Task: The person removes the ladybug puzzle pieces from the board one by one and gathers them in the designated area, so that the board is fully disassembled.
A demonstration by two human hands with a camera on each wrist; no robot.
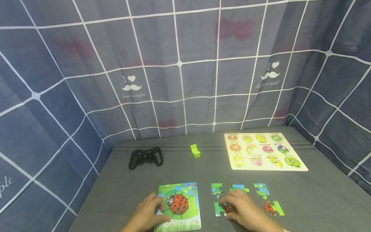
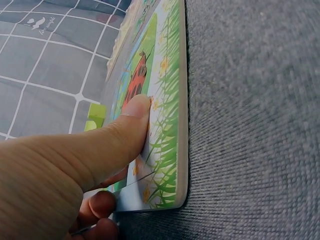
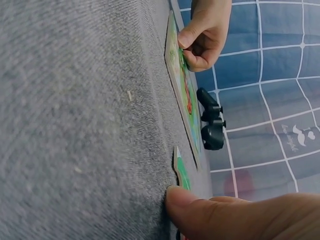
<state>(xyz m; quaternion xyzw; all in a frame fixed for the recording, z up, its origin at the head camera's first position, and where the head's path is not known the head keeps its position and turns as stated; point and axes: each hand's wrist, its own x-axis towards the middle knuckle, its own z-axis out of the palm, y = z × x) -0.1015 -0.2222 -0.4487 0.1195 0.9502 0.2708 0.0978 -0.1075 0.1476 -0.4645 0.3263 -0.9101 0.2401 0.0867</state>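
Note:
A square ladybug puzzle board (image 1: 193,206) lies flat on the grey cloth. My left hand (image 1: 149,209) grips its left side, the thumb (image 2: 136,112) on the printed face and the other fingers curled at the edge. To the right are several loose jigsaw pieces. My right hand (image 1: 242,206) pinches a red-and-black ladybug piece (image 1: 228,208), mostly hidden under the fingers. Right beside it is a green piece (image 1: 217,209). Above the hand lie a green piece (image 1: 216,187) and a blue-green piece (image 1: 239,187).
Farther right sit a blue-green leaf piece (image 1: 261,189) and a red-green piece (image 1: 273,208). Behind them lies a cream fruit puzzle board (image 1: 243,153). A black game controller (image 1: 146,157) is at the back left, a small lime-green block (image 1: 195,151) at the back middle. Checked curtains (image 1: 197,80) surround the table.

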